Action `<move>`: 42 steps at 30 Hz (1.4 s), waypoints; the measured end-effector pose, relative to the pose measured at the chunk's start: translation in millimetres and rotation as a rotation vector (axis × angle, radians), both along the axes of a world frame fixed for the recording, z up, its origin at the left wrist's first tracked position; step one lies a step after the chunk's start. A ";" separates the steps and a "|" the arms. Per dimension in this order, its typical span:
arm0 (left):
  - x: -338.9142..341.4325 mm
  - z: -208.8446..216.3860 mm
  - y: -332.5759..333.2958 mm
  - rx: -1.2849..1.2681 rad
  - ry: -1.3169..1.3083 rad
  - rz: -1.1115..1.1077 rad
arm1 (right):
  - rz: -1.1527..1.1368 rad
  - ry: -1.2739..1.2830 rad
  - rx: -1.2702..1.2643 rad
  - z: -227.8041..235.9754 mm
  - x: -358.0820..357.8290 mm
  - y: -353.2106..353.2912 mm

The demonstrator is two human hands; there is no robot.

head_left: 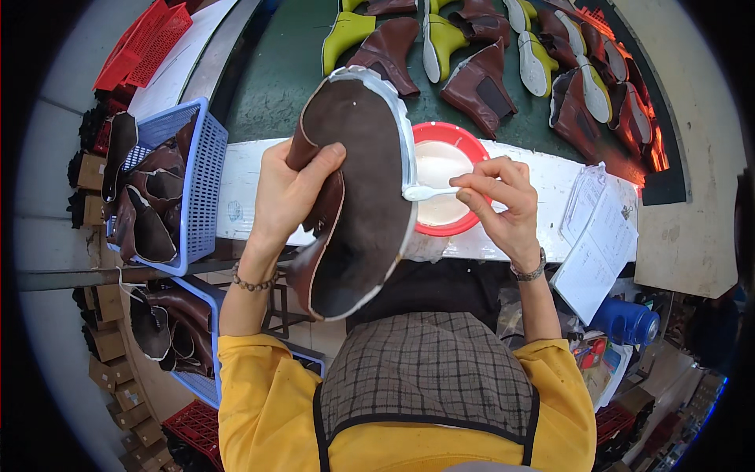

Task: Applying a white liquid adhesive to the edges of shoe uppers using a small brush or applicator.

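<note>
My left hand is closed on a dark brown leather boot upper, its thumb pressed on the inside face. A wet white coating lines the upper's top and right edge. Between the thumb and fingers of my right hand is a small white brush, toothbrush-like in shape. Its head touches the right edge of the upper; the bristles cannot be made out. Just behind the brush sits a red bowl of creamy white liquid, partly hidden by the upper and my right fingers.
Brown boots and yellow-green boot forms with white soles stand on the green surface beyond. At left are blue baskets of uppers and red crates. Papers and a blue bottle lie at right.
</note>
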State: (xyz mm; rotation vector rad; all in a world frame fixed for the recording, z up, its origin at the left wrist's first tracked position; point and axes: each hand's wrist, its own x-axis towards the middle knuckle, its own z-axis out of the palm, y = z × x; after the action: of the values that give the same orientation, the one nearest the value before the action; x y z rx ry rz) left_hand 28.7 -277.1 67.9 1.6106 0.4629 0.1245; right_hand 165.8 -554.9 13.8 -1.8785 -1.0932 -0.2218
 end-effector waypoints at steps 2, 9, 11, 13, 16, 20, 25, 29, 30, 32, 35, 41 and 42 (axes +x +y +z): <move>9.2 -7.7 1.1 0.212 -0.141 0.123 | -0.003 0.035 -0.030 -3.2 3.1 0.0; 13.7 -106.1 81.4 0.485 -0.247 0.168 | -0.257 -0.095 -0.484 -35.8 32.0 -4.6; -9.4 -121.3 82.9 0.650 -0.003 0.082 | -0.311 -0.233 -0.616 -39.7 31.9 -10.7; -34.4 -116.9 73.6 0.798 0.003 -0.070 | -0.372 -0.263 -0.634 -36.1 28.1 -15.7; -69.0 -116.8 44.7 1.121 0.299 -0.132 | -0.354 -0.151 -0.613 -38.1 25.3 -17.2; -75.3 -119.3 44.6 1.034 0.255 -0.112 | -0.361 -0.176 -0.537 -32.3 20.3 -21.7; -83.8 -138.1 57.4 1.143 0.184 -0.060 | -0.396 -0.020 -0.337 -18.1 13.4 -31.6; -76.7 -137.1 54.8 0.991 0.077 0.152 | -0.323 0.051 -0.430 -32.7 19.1 -44.0; -72.2 -133.3 52.8 0.954 -0.033 0.222 | -0.357 0.109 -0.361 -31.4 16.8 -44.5; -58.8 -115.0 42.5 0.932 -0.211 0.292 | -0.383 0.113 -0.439 -32.5 20.4 -52.1; -40.8 -87.9 22.1 0.947 -0.370 0.288 | -0.361 0.164 -0.281 -30.2 20.3 -47.4; -34.8 -67.0 -9.2 1.015 -0.478 0.189 | -0.032 0.390 0.093 15.9 -1.0 -1.7; -35.3 -65.8 -12.1 1.048 -0.474 0.152 | -0.004 0.370 0.110 18.9 -4.3 2.7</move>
State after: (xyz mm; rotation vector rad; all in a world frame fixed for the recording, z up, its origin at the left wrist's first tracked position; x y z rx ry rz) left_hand -6.6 -289.2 2.1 2.4555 0.1256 0.9689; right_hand 161.6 -552.2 32.7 -1.7367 -0.8077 0.0618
